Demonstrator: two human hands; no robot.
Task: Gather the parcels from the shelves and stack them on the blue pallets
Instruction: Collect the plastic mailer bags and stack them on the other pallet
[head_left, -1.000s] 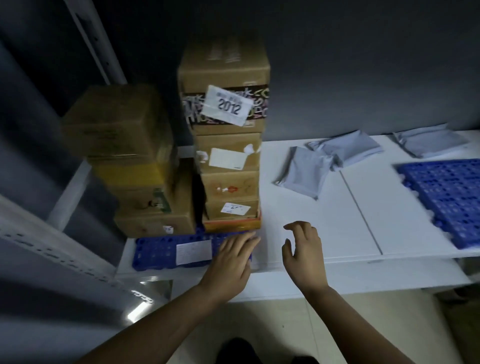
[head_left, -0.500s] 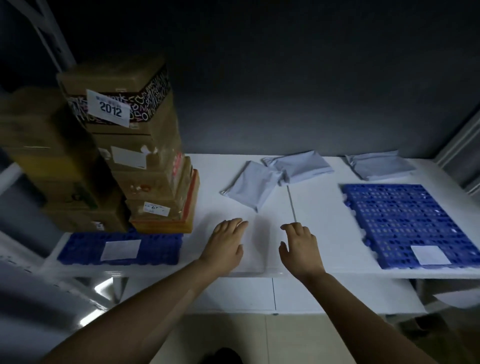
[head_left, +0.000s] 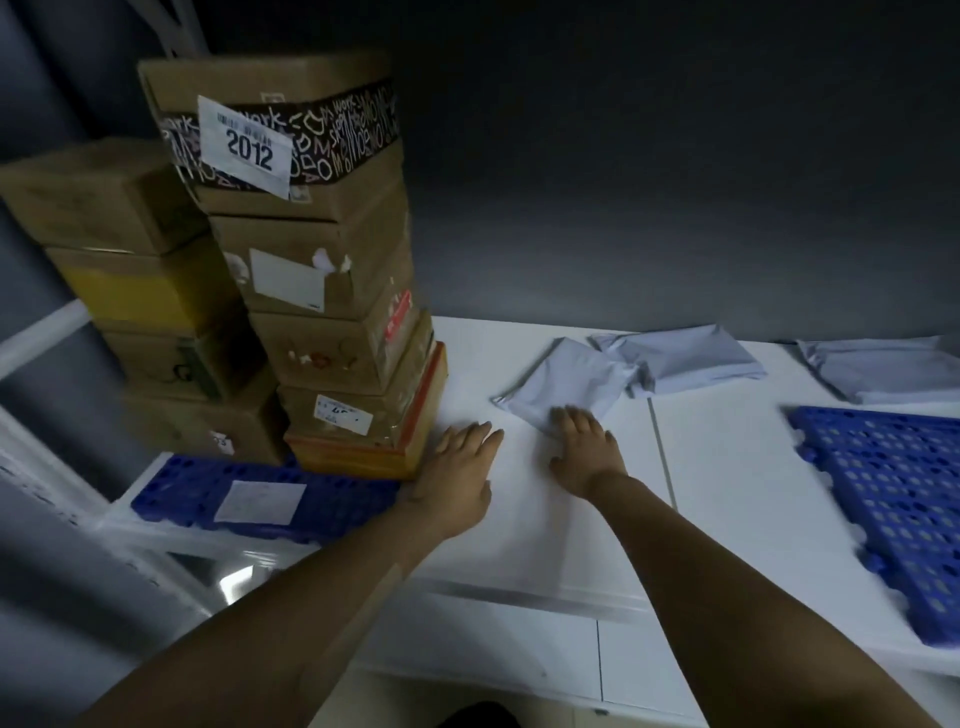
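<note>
Fingers (head_left: 475, 436) of the left hand (head_left: 457, 470) lie straight and close together, flat on the white tabletop (head_left: 727, 493). The right hand (head_left: 584, 452) has its fingers slightly spread, tips over the near corner of a grey poly mailer (head_left: 566, 376). A dark grey wall (head_left: 623, 182) backs the dim room. One blue pallet (head_left: 337, 499) carries two stacks of cardboard parcels (head_left: 322, 270) – the taller labelled 2012 – just beside the left hand. A second blue pallet (head_left: 893, 504) lies far right. Two more mailers (head_left: 685, 361) sit near the wall.
</note>
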